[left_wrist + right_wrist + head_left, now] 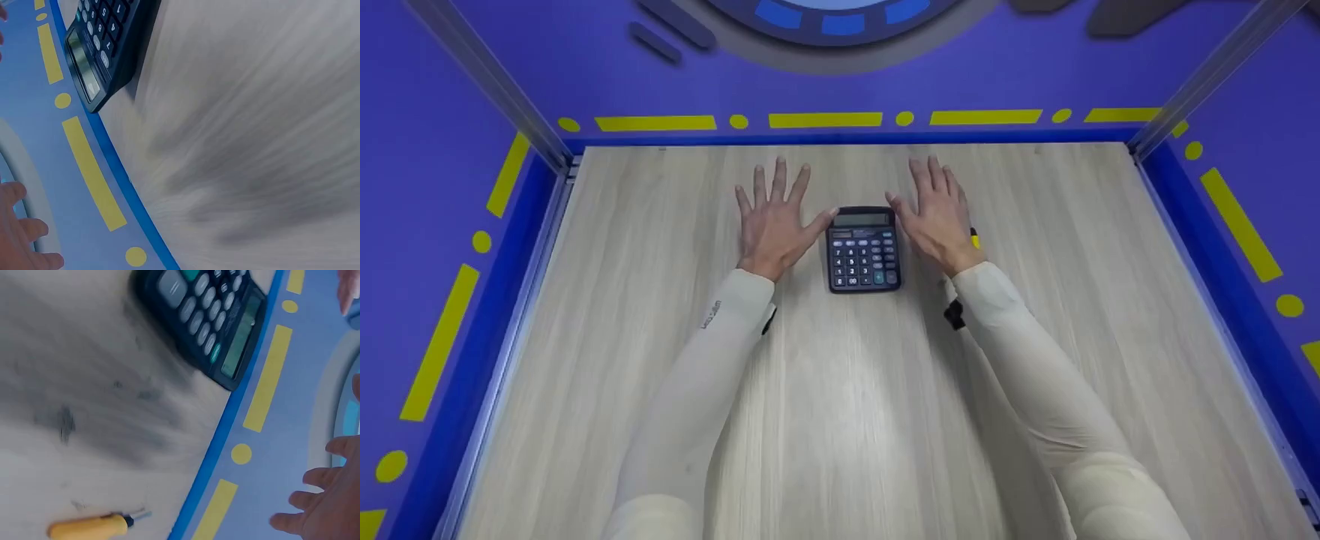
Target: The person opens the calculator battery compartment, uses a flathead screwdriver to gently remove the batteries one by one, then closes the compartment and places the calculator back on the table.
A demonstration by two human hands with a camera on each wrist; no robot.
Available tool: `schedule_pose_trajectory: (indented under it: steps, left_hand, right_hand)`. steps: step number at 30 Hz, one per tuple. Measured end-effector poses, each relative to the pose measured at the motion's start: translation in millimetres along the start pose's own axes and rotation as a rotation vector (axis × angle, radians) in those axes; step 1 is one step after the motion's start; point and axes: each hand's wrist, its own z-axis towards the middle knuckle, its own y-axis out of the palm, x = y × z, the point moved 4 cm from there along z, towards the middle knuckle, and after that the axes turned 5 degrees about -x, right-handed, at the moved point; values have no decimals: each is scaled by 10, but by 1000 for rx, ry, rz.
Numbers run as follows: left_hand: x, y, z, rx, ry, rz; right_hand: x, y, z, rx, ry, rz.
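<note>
Left grip (772,227) and right grip (938,216) flank calculator (864,253) (face-up)

A dark calculator (864,251) lies on a pale table (825,420), between the left hand (775,225), spread wide, and the right hand (939,219).

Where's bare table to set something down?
Free: from the left hand to the left edge of the table; between the sleeves, below the calculator; from the yellow tool to the right edge. Crowded: between the hands, and beside the right hand.
</note>
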Motion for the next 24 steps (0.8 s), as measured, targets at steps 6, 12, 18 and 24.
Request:
schedule_pose_trajectory:
  steps: [6, 12, 18, 24]
  left_hand:
    - [29, 15, -41, -7, -18, -186]
    - [59, 6, -58, 0, -65, -355]
    - [72, 24, -99, -12, -100, -521]
    - [46, 87, -149, -32, -135, -637]
  right_hand:
    - [5, 25, -76, -14, 49, 132]
    - [20, 17, -102, -21, 95, 206]
    - [40, 22, -130, -12, 110, 253]
    - [30, 32, -177, 2, 154, 347]
